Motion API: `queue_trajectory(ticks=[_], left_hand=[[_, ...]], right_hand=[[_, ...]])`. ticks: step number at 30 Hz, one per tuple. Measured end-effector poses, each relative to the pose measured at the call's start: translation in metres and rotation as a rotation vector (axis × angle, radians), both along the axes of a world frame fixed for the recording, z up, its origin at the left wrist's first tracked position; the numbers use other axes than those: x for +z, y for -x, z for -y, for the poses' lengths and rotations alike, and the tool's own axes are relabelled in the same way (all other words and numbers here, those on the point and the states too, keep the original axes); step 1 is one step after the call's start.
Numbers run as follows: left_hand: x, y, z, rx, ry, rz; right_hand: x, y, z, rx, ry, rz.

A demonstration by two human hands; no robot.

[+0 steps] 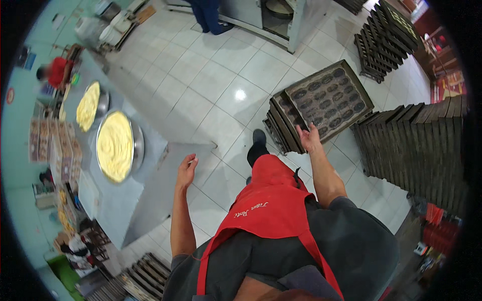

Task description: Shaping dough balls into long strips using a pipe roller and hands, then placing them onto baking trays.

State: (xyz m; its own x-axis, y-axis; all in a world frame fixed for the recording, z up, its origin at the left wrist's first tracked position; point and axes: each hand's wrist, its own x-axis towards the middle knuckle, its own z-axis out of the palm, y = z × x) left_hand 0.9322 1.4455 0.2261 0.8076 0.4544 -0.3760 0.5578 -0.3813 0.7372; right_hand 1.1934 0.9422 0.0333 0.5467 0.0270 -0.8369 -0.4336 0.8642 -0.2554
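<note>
My right hand (310,139) reaches out with its fingers apart and holds nothing. Its fingertips overlap the near edge of a dark baking tray (329,98) with rows of rounded hollows; whether they touch it I cannot tell. That tray lies tilted on top of a short stack of dark trays (283,133). Off to the left, my left hand (186,171) hangs in the air with loosely bent fingers and nothing clear in it. It is nearest the corner of a metal table (150,175). On that table a large steel bowl (139,145) holds pale yellow batter (115,145).
A second bowl of yellow batter (89,106) stands farther along the table. Tall stacks of dark trays (416,150) rise at the right, with more trays (384,42) behind. A person in dark trousers (207,15) stands by a metal cabinet (241,17); another in red (59,71) is beyond the table.
</note>
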Motion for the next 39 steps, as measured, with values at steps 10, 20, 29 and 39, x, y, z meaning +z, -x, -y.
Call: queue_trajectory(ticks=[10,20,29,39], left_hand=[[-0.105,-0.183,-0.09,-0.21,0.308,-0.472],[-0.139,-0.334,-0.246,-0.206,0.271,-0.858],[-0.143,-0.632,-0.271,-0.338,0.277,-0.607],[-0.102,-0.99,-0.192,-0.912,-0.112,-0.074]], right_hand=[[-0.06,-0.04,-0.047,-0.49,0.377,-0.417],[-0.029,-0.017,-0.042,-0.986,0.274,-0.041],[0.062,-0.072,-0.119,-0.893,0.388,0.332],[0.136,-0.393,-0.147,-0.877,0.341,0.495]])
